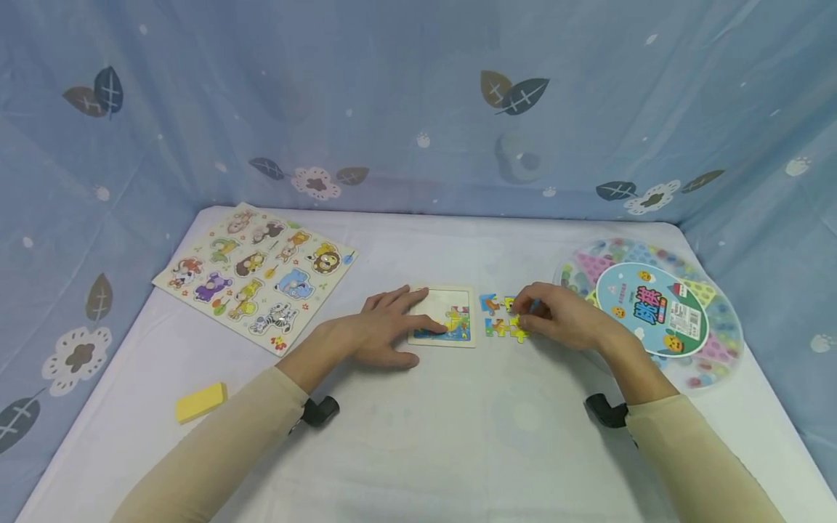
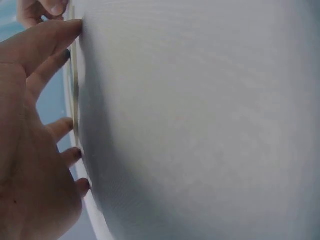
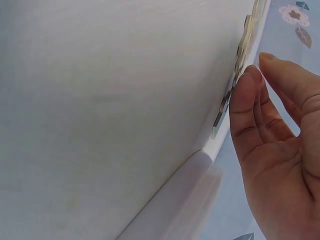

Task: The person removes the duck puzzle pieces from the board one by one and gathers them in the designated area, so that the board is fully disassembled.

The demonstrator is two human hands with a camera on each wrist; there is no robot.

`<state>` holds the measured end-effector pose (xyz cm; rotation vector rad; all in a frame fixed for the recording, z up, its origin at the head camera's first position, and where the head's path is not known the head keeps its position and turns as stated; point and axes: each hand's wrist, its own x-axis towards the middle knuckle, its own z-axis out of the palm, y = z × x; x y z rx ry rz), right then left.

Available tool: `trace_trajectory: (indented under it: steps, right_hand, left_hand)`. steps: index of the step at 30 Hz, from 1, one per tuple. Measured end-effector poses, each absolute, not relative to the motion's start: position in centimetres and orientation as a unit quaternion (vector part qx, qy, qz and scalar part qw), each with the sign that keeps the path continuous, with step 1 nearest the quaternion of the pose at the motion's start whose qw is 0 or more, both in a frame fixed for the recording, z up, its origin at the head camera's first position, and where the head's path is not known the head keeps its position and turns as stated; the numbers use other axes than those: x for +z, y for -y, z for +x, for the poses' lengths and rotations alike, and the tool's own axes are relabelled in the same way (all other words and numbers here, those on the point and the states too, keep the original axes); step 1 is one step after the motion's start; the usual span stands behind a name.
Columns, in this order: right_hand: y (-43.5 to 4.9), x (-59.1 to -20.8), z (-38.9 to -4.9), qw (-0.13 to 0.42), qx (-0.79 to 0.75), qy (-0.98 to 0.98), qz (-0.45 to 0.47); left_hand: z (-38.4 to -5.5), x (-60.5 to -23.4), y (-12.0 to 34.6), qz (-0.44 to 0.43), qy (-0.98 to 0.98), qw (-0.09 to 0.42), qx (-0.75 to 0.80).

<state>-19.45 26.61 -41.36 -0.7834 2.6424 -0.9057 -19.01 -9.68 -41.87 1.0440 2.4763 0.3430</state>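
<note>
Wooden puzzle tray lies partly under spread left hand; past the tray's right edge, right hand, grip unclear, could drag jigsaw pieces askew.

The puzzle tray looks wooden, the clear case glossy plastic.
</note>
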Motion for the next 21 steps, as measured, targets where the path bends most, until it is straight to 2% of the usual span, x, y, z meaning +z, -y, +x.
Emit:
trace_trajectory:
  steps: [6,14,21]
  right_hand:
    - [-26.2,-41.1,-19.8,0.101,-0.305,-0.906,-0.277]
    - [-24.9,-40.5,-20.1,0.115,-0.305,-0.908,-0.264]
    - [-22.9,-40.1,-20.9,0.112,-0.332,-0.89,-0.292]
  left_hand:
    - [-18.8,-41.7,9.4,0.388,-0.886,0.214,0.136]
    - [-18.6,-41.6,8.5,0.387,-0.89,0.215,0.113]
    - [-18.6,-41.7,7.7,0.392,-0.89,0.21,0.099]
